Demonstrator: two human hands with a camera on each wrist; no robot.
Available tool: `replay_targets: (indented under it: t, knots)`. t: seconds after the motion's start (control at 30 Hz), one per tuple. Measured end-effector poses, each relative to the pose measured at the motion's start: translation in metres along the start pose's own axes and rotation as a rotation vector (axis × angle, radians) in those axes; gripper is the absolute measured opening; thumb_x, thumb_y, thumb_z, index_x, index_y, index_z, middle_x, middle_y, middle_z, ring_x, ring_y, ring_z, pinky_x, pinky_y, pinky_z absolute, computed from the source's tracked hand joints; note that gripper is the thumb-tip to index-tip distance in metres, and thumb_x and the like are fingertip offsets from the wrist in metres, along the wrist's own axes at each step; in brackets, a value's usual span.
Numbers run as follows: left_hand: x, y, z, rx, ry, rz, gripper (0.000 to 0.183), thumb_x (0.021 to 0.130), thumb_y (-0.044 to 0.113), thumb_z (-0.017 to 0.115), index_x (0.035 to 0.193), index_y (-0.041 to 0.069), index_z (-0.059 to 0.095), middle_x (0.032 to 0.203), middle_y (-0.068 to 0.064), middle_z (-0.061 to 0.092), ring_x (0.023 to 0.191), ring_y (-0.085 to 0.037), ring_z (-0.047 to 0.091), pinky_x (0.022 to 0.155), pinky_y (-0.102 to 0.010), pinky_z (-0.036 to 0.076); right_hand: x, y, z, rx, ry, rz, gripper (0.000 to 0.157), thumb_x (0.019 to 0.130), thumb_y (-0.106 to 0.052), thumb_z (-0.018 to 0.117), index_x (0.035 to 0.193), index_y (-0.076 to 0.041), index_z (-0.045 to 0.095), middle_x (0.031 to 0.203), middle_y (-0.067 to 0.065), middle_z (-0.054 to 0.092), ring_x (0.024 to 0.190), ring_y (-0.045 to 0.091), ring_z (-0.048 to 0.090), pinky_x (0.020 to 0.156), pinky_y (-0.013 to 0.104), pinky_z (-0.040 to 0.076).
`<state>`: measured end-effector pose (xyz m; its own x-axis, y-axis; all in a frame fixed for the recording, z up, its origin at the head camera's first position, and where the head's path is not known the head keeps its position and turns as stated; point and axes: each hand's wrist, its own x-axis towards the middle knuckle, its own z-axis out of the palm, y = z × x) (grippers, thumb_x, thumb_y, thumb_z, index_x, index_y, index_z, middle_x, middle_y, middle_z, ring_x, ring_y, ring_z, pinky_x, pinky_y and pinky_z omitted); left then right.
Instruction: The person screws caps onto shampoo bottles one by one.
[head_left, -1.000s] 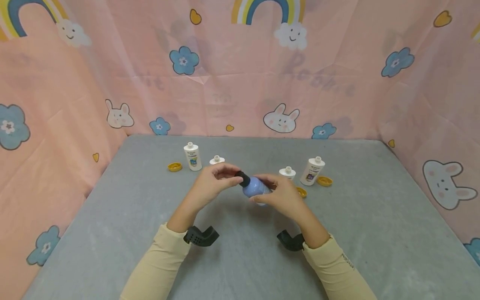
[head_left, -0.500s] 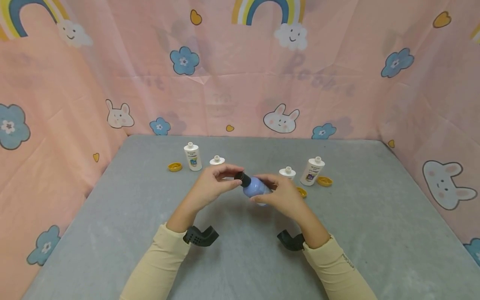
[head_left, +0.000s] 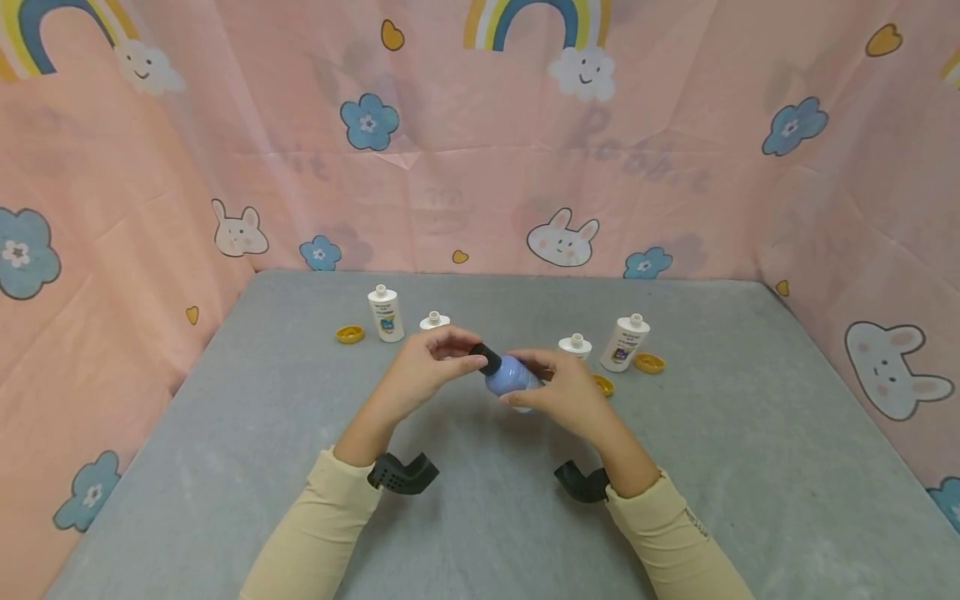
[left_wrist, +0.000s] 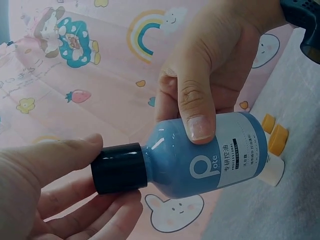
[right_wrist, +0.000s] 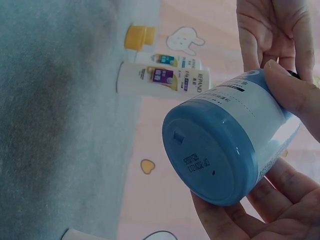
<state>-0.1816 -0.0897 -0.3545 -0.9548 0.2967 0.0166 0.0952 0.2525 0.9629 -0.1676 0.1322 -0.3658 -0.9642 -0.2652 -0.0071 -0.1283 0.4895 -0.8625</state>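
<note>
Held above the table, a blue bottle (head_left: 510,377) with a white label leans to the left, its neck end toward my left hand. My right hand (head_left: 566,392) grips the bottle's body, with its thumb lying across the label in the left wrist view. My left hand (head_left: 423,371) pinches the black cap (left_wrist: 120,168) between thumb and fingers. That cap sits on the bottle's neck. The right wrist view shows the flat blue base of the bottle (right_wrist: 210,155) with small printed marks.
Several capless white bottles stand behind my hands, including one at the left (head_left: 386,317) and one at the right (head_left: 625,343); two are partly hidden. Yellow caps lie near them, at the left (head_left: 350,334) and right (head_left: 648,362). Pink printed cloth (head_left: 450,183) surrounds the grey table (head_left: 480,533).
My left fingers shifted slightly on the black cap, rightward half a second ago and back now. The right hand and bottle stay almost in place.
</note>
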Motion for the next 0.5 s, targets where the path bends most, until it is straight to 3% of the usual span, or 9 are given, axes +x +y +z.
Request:
replay_targets:
  t: [0.5]
  knots:
    - [-0.0015,0.0005,0.0001,-0.040,-0.086,0.097,0.034,0.092,0.006,0.068,0.125,0.001,0.065,0.127,-0.016,0.065,0.121,-0.028,0.063,0.096,-0.037,0.056,0.0002,0.0014,-0.0001,0.013,0.005,0.015,0.055,0.077,-0.017,0.086,0.127,-0.006,0.066,0.130,0.014,0.066,0.124,0.037,0.060,0.104,0.055,0.049]
